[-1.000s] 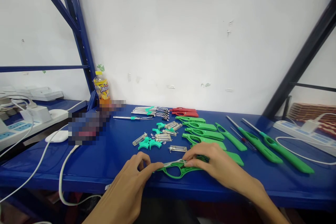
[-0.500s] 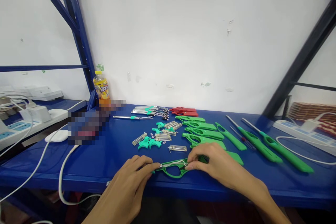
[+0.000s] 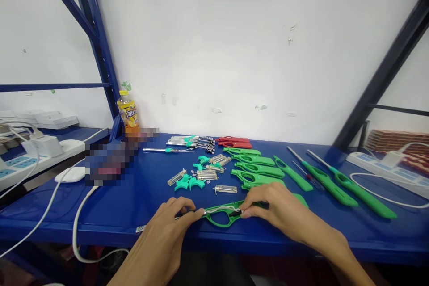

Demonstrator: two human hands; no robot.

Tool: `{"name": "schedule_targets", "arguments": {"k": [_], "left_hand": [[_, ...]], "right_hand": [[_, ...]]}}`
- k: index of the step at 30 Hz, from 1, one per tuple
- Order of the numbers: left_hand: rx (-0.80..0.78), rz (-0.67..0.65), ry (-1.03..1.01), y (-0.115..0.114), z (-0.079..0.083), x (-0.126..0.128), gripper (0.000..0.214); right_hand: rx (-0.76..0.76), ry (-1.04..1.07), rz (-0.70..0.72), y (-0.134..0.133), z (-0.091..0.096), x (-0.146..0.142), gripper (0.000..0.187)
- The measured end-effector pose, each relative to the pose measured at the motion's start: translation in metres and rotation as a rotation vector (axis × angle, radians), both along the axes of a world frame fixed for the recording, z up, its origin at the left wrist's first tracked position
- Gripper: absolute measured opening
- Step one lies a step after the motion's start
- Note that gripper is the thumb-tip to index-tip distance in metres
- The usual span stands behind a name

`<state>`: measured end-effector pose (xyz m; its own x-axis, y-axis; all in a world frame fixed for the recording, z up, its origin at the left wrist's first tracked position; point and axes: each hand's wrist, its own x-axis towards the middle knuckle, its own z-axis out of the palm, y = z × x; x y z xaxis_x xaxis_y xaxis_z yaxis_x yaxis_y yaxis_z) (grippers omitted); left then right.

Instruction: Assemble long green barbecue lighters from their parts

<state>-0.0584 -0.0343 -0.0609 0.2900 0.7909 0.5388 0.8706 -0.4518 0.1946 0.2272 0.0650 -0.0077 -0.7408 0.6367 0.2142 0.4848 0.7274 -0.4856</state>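
A green lighter handle half (image 3: pixel 217 221) lies at the table's front edge, with its trigger loop toward me. My left hand (image 3: pixel 166 232) pinches the lighter's metal tube at the handle's narrow end; the tube is mostly hidden under the fingers. Thin pale wires (image 3: pixel 217 208) run along the handle from the tube. At their other end, the thumb and fingers of my right hand (image 3: pixel 276 203) grip a small black igniter (image 3: pixel 236 212) over the handle. A clear fuel tank (image 3: pixel 225 189) lies just beyond.
Several clear tanks and teal triggers (image 3: pixel 196 182) lie loose mid-table. Behind them are metal tubes (image 3: pixel 182 142) with wires and red handle halves (image 3: pixel 234 140). Green handle halves (image 3: pixel 258 168) and long green lighters (image 3: pixel 365 194) lie right. A drink bottle (image 3: pixel 129 114) stands back left.
The black igniter now shows at my right fingertips, where the fingers covered it before. My left hand has stayed at the tube. The view has shifted slightly.
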Motion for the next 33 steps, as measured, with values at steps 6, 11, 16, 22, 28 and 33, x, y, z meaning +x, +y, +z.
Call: {"name": "schedule_targets", "arguments": {"k": [6,11,16,22,28,33], "left_hand": [[-0.067,-0.044,-0.143,0.001,-0.005,-0.004,0.048],[-0.052,-0.053,-0.175,0.009,-0.02,-0.01,0.058],[0.143,-0.113,-0.268,0.026,-0.045,-0.012,0.058],[0.024,0.012,-0.429,0.028,-0.046,-0.006,0.045],[0.096,-0.113,-0.373,0.018,-0.03,-0.004,0.051],[-0.024,0.041,-0.252,0.008,0.004,-0.004,0.03]], "right_hand": [[-0.009,0.0,-0.011,-0.005,0.001,0.001,0.017],[-0.04,-0.024,-0.035,-0.007,0.001,0.001,0.011],[-0.031,-0.017,-0.061,-0.006,-0.003,0.001,0.012],[-0.027,-0.04,-0.048,-0.01,-0.005,-0.004,0.015],[0.053,-0.113,-0.052,-0.013,-0.005,-0.007,0.015],[0.056,-0.09,-0.095,-0.016,-0.003,-0.009,0.013]]}}
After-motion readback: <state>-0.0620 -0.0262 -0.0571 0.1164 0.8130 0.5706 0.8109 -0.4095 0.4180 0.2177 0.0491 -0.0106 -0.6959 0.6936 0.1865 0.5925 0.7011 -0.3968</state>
